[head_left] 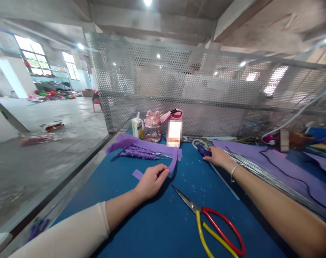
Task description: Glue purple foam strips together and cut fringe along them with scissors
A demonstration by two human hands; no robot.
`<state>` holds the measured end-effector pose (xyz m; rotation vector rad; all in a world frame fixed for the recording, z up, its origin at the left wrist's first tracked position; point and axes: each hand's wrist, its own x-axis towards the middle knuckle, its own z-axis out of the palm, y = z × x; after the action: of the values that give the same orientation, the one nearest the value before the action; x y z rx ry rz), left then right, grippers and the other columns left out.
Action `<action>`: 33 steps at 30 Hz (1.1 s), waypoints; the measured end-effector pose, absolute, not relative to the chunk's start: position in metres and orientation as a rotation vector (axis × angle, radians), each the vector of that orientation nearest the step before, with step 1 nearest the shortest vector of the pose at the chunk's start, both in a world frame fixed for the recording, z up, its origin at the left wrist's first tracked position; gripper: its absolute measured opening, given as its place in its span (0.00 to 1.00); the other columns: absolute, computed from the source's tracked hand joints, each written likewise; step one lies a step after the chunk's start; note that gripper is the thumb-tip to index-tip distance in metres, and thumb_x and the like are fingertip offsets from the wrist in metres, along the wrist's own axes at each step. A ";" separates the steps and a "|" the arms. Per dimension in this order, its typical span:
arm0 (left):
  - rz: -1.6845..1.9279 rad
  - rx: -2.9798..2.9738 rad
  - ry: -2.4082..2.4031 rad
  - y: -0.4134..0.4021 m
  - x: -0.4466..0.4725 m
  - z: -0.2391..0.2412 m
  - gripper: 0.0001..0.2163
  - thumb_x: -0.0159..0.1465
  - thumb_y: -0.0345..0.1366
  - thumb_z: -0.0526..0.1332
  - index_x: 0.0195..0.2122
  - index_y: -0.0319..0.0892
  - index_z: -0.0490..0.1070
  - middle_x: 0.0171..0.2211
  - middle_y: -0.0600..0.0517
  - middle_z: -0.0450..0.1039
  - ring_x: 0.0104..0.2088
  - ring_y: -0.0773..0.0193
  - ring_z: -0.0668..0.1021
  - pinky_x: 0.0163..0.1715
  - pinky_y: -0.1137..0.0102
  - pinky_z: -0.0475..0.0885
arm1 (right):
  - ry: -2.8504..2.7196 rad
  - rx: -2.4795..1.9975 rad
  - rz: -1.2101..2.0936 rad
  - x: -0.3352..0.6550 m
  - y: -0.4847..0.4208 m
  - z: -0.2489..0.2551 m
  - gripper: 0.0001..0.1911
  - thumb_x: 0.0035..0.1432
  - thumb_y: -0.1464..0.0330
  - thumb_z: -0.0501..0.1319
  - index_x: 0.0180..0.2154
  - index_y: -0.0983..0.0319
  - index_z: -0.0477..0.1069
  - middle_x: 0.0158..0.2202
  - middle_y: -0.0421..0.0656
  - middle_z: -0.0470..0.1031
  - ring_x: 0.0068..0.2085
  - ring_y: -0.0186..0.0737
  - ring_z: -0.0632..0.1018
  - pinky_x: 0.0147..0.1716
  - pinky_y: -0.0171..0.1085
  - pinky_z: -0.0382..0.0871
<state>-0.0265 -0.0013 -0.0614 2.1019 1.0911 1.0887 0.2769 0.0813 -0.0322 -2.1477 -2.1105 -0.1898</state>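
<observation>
My left hand (153, 179) is closed on a narrow purple strip (174, 163), pinched between thumb and fingers. One end of the strip rises toward the back of the table; another purple piece (137, 174) pokes out on the left of the hand. On the right, my right hand (219, 156) is wrapped round a dark blue glue gun (203, 150), partly hidden by the fingers. From near that hand a long pale translucent stick (225, 182) slants down to the right. Scissors (192, 206) with red and yellow handles lie between my forearms, blades almost together.
Purple flower stems (138, 152) lie beside a wide purple strip (122, 141). Behind them stand a drink carton (137, 128), a pink bottle (152, 130) and a strapped tumbler (175, 125). Metal wires (262, 172) rest on purple sheeting (248, 148). A perforated metal panel (152, 82) borders the blue table (120, 204).
</observation>
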 end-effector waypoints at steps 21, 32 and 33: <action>0.912 2.267 1.087 -0.017 -0.025 -0.055 0.15 0.65 0.41 0.47 0.36 0.42 0.71 0.29 0.52 0.74 0.30 0.64 0.74 0.32 0.73 0.66 | -2.416 -1.443 -0.117 0.232 -0.031 -0.026 0.18 0.57 0.73 0.47 0.50 0.62 0.62 0.43 0.49 0.74 0.41 0.46 0.75 0.39 0.42 0.65; 0.882 2.276 1.271 -0.003 -0.031 -0.057 0.14 0.62 0.44 0.52 0.31 0.43 0.73 0.27 0.51 0.75 0.28 0.61 0.76 0.31 0.70 0.66 | -2.511 -1.509 0.023 0.241 -0.036 -0.040 0.11 0.60 0.66 0.51 0.37 0.61 0.70 0.35 0.45 0.75 0.35 0.42 0.75 0.35 0.38 0.66; 0.920 2.262 1.307 0.001 -0.032 -0.057 0.13 0.62 0.44 0.53 0.33 0.43 0.73 0.26 0.51 0.74 0.27 0.61 0.75 0.30 0.70 0.66 | -2.501 -1.503 0.006 0.241 -0.036 -0.041 0.11 0.58 0.65 0.52 0.39 0.61 0.70 0.37 0.47 0.74 0.38 0.44 0.74 0.38 0.40 0.66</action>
<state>-0.0321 0.0009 -0.0574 2.2617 1.3071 0.9199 0.2412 -0.0359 -0.0407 -1.5027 -2.5015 0.0055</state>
